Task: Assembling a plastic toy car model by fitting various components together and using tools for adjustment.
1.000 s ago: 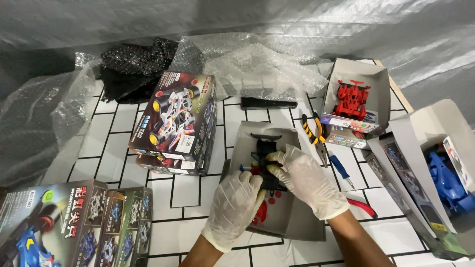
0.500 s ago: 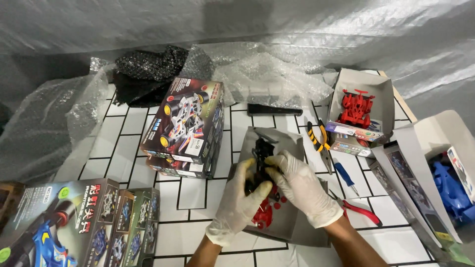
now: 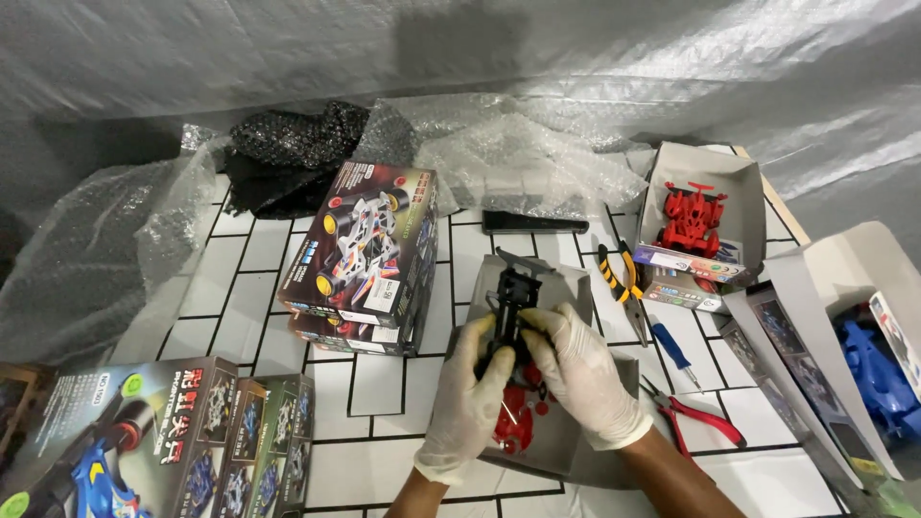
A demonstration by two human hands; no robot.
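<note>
Both my hands wear white gloves and hold a black toy car chassis [image 3: 512, 299] over a grey cardboard tray [image 3: 568, 288]. My left hand [image 3: 467, 398] grips the chassis from the left and below. My right hand [image 3: 576, 372] grips it from the right. Red plastic parts [image 3: 518, 422] lie in the tray under my hands, partly hidden by them.
Stacked toy car boxes [image 3: 369, 254] stand left of the tray; more boxes [image 3: 144, 441] lie at the bottom left. Yellow-handled pliers [image 3: 624, 283], a blue screwdriver [image 3: 672, 350] and red-handled cutters [image 3: 700, 422] lie right. An open box holds a red car [image 3: 691, 216]; another holds blue parts [image 3: 878, 369]. Bubble wrap lines the back.
My hands have lifted the black chassis off the tray and turned it more upright. The view has shifted slightly, so everything sits a little lower and further right.
</note>
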